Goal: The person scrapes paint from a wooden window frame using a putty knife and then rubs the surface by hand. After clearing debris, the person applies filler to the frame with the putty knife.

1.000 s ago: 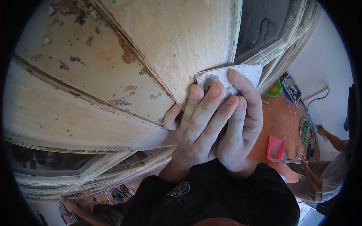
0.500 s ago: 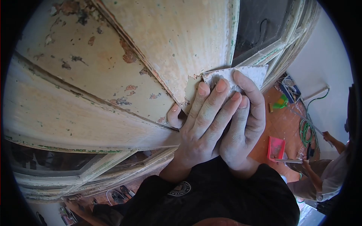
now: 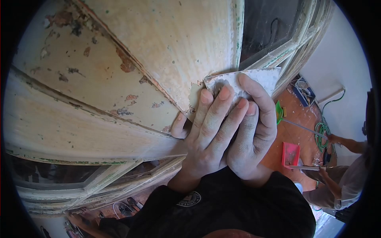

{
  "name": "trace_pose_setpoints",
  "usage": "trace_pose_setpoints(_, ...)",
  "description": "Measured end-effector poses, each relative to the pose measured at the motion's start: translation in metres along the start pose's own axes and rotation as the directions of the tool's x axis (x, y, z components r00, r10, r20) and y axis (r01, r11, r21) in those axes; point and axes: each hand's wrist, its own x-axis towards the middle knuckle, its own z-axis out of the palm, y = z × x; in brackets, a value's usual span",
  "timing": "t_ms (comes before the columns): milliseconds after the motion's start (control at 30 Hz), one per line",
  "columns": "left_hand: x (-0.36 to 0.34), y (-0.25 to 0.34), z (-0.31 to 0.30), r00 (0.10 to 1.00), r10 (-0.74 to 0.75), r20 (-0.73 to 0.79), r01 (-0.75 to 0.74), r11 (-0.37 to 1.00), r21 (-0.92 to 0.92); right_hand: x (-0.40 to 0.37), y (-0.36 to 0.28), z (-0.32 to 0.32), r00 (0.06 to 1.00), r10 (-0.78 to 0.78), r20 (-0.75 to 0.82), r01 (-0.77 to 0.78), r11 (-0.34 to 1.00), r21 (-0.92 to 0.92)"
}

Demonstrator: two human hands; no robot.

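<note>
Both hands are dusty and press close together at the middle of the view. My left hand (image 3: 208, 139) shows its back, fingers pointing up and bent over a flat, whitish, straight-edged plate (image 3: 264, 78) whose kind I cannot make out. Its little finger rests apart, against the wood. My right hand (image 3: 256, 131) grips the plate from the right, index finger stretched across its face. The plate's left corner meets a pale wooden panel (image 3: 190, 47), beside a ragged border between bare wood and old cream paint. The plate's lower part is hidden by my fingers.
Chipped cream paint covers the neighbouring panel (image 3: 99, 83). A glazed frame (image 3: 270, 31) stands at upper right. On the tiled floor are a red dustpan (image 3: 291, 154), a green hose (image 3: 321, 133) and a blue bin (image 3: 303, 91). A co-worker (image 3: 353, 174) holds a green broom (image 3: 279, 112).
My hands and the plate appear slightly further left, along with the panels. The co-worker's green broom has swung left and down, and that person's upper arm reaches further out.
</note>
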Motion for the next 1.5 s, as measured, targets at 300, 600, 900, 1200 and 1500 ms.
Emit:
trace_pose_setpoints(300, 0.0, -0.002, -0.001, 1.0, 0.009, -0.022, -0.009, 1.0, -0.006, -0.004, 0.002, 0.001, 0.997, 0.054, 0.058, -0.056, 0.998, 0.028)
trace_pose_setpoints(600, 0.006, -0.001, -0.008, 1.0, 0.008, 0.011, -0.008, 1.0, -0.018, 0.0, -0.001, 0.003, 1.0, -0.005, 0.022, 0.005, 1.0, 0.006)
trace_pose_setpoints(900, -0.005, 0.003, 0.001, 0.999, -0.026, 0.031, 0.029, 0.996, -0.088, -0.004, 0.002, 0.002, 0.997, 0.026, -0.076, -0.028, 0.999, -0.019)
trace_pose_setpoints(1200, 0.003, 0.002, -0.001, 0.998, 0.0, 0.062, 0.003, 0.999, -0.045, 0.002, 0.001, -0.001, 0.999, -0.018, -0.051, 0.014, 0.996, -0.088)
trace_pose_setpoints(1500, 0.002, 0.001, -0.004, 0.998, -0.006, 0.069, 0.009, 0.999, -0.041, -0.004, 0.002, -0.001, 0.999, 0.004, -0.036, -0.005, 0.999, -0.047)
